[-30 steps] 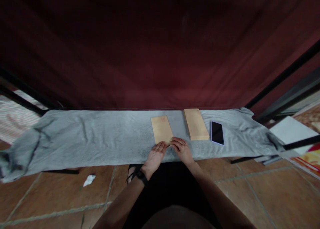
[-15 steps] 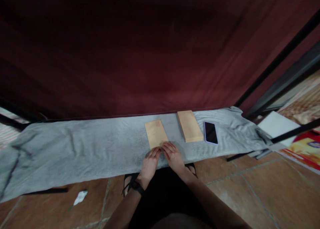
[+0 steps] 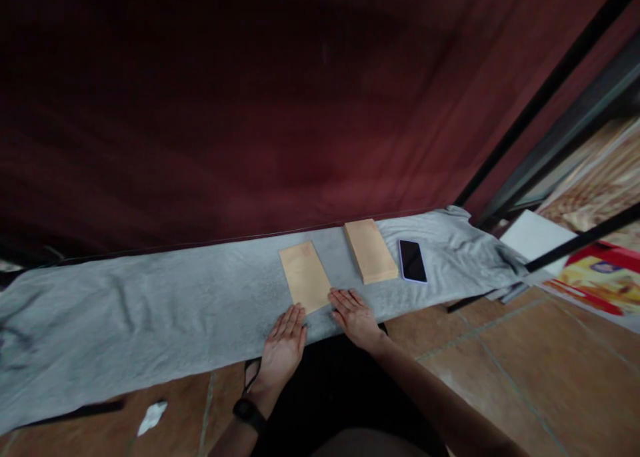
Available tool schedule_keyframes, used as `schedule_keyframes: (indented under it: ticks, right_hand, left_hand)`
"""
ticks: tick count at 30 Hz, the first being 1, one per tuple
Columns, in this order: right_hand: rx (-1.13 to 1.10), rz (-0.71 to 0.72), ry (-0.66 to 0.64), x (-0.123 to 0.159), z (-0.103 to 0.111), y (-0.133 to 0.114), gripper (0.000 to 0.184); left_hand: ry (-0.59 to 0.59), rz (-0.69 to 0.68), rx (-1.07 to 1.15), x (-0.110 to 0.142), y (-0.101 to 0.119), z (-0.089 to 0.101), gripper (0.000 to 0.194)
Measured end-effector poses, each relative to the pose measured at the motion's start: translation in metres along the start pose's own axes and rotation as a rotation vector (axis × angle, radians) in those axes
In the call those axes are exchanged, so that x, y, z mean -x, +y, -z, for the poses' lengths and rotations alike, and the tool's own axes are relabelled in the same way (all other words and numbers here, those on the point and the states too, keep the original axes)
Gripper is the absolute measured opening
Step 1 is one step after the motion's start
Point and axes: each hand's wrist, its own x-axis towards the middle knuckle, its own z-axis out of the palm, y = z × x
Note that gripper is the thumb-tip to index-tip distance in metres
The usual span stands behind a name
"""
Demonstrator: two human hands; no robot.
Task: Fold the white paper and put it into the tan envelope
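Observation:
A single brown paper envelope [image 3: 306,276] lies flat on the grey cloth, slightly slanted, with a small reddish print near its far edge. At its near left corner rest the fingertips of my left hand [image 3: 285,344], which lies flat with the fingers stretched out. My right hand [image 3: 355,316] touches the near right corner, its fingers also extended. Neither hand grips anything. To the right of the envelope sits a stack of similar brown envelopes [image 3: 371,252]. Beyond that stack lies a phone [image 3: 413,262] with a dark screen and a pale purple edge.
Grey cloth [image 3: 175,304] covers the long narrow bench. Behind it hangs a dark red curtain [image 3: 280,144]. Black metal bars [image 3: 540,104] slant at the right, near a white board [image 3: 537,240] and a red-yellow package [image 3: 605,277]. A crumpled white tissue [image 3: 152,417] lies on the tiled floor.
My hands have moved apart from the middle of the envelope's near edge to its two near corners, and the fingers have straightened. The whole view has shifted and tilted slightly.

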Motion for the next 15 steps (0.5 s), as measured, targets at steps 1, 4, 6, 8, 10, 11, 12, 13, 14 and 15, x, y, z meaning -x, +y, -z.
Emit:
schedule_keyframes:
  ticks: [1,4,6,8,10,11,12,13,14,15]
  right_hand:
    - [0.002,-0.003,0.002,0.001,0.001,0.003,0.047]
    - [-0.008,-0.014,0.009,0.002,0.003,0.006,0.047]
    - [-0.012,-0.029,0.017,0.003,0.002,0.004,0.047]
    - [-0.009,-0.053,0.032,0.003,0.001,-0.002,0.049]
    - [-0.009,-0.074,0.048,0.002,-0.002,-0.012,0.052]
    - [-0.017,-0.069,0.049,0.002,-0.004,-0.018,0.053]
    - [-0.030,-0.051,0.042,0.001,-0.006,-0.026,0.053]
    - [-0.048,-0.023,0.030,0.001,-0.009,-0.033,0.053]
    - [-0.067,0.006,0.016,0.000,-0.011,-0.040,0.052]
    - [-0.084,0.028,0.003,-0.001,-0.014,-0.047,0.051]
  left_hand:
    - [0.000,0.017,-0.009,0.002,-0.001,0.000,0.044]
    - [-0.018,0.086,-0.035,0.003,0.001,0.002,0.043]
    - [-0.036,0.129,-0.041,0.001,0.006,0.003,0.042]
    - [-0.045,0.164,-0.037,-0.003,0.012,0.003,0.043]
    - [-0.032,0.195,-0.028,-0.008,0.019,0.002,0.043]
    - [-0.024,0.203,-0.026,-0.010,0.021,0.000,0.044]
    - [-0.019,0.205,-0.024,-0.012,0.023,0.000,0.044]
    - [-0.019,0.202,-0.022,-0.013,0.024,-0.001,0.044]
    - [-0.024,0.193,-0.021,-0.014,0.024,-0.002,0.043]
    - [-0.030,0.182,-0.024,-0.014,0.024,-0.002,0.043]
